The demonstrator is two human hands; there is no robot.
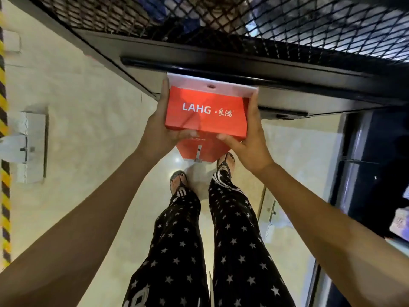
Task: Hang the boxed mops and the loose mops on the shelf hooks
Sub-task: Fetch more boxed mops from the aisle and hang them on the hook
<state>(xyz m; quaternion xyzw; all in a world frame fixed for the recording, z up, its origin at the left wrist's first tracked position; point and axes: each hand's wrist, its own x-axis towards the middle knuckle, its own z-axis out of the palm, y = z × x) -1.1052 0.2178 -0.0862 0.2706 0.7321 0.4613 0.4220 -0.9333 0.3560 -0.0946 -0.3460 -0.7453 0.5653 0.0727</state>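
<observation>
The left hand (158, 129) and the right hand (251, 138) are closed on the two sides of the red mop box (205, 111), thumbs laid on its front face. Probably this two-sided grasp is chosen so that the box is kept level. Its white tab (194, 82), with the hanging hole, is raised just under the black shelf rail (221, 65). No hook can be made out there.
</observation>
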